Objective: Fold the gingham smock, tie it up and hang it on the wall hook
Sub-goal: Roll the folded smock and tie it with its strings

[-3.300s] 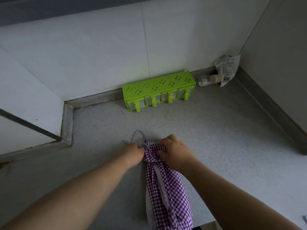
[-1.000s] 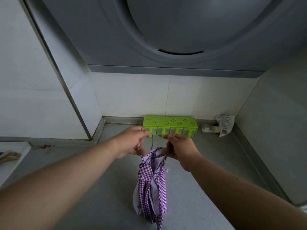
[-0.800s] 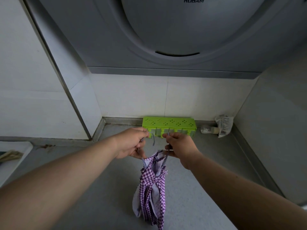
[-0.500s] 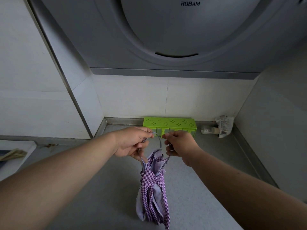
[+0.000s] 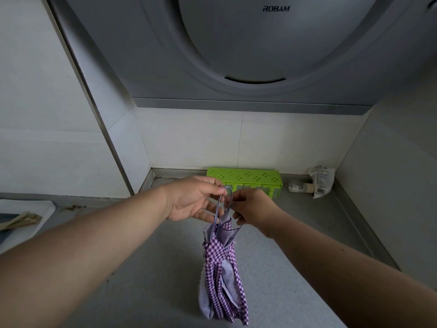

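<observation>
You held the gingham smock [image 5: 222, 278] up above the grey table [image 5: 146, 292], folded into a narrow tied bundle that hung straight down from its thin loop [image 5: 224, 202]. Your left hand [image 5: 194, 201] pinched the top of that loop between thumb and forefinger, the other fingers relaxed and spread. Your right hand [image 5: 251, 209] had its fingers curled round the loop's right side, just above the bundle's neck. Both hands sat close together in front of the green perforated box [image 5: 246, 179] standing against the back wall. A crumpled packet [image 5: 322, 179] lay in the right corner, beneath the ROBAM hood [image 5: 272, 43].
</observation>
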`<state>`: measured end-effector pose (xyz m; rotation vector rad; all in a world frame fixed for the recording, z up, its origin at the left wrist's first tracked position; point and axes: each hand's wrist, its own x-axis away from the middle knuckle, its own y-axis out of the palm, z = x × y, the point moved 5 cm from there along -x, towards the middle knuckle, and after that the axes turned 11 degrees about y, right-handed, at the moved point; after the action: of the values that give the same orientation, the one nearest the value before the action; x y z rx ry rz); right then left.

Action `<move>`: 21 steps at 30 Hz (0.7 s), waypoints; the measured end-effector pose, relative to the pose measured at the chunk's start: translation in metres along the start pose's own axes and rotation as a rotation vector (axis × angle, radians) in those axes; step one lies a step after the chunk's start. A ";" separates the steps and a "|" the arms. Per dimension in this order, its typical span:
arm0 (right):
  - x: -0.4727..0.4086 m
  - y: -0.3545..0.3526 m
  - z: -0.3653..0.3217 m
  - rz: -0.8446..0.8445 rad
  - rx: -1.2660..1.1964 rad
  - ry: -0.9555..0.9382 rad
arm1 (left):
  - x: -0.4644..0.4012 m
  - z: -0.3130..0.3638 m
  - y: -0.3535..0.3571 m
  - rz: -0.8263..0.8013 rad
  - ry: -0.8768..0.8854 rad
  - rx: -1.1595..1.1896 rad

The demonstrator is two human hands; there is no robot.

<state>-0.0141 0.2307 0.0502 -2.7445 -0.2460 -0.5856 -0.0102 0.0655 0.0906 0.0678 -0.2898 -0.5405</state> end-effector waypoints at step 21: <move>0.017 0.017 -0.012 -0.256 -0.030 -0.154 | -0.012 0.006 0.006 0.212 0.257 -0.361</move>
<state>0.0004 0.2122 0.0633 -2.8110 -0.6372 -0.4428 -0.0189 0.0775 0.0945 -0.2403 0.0543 -0.3610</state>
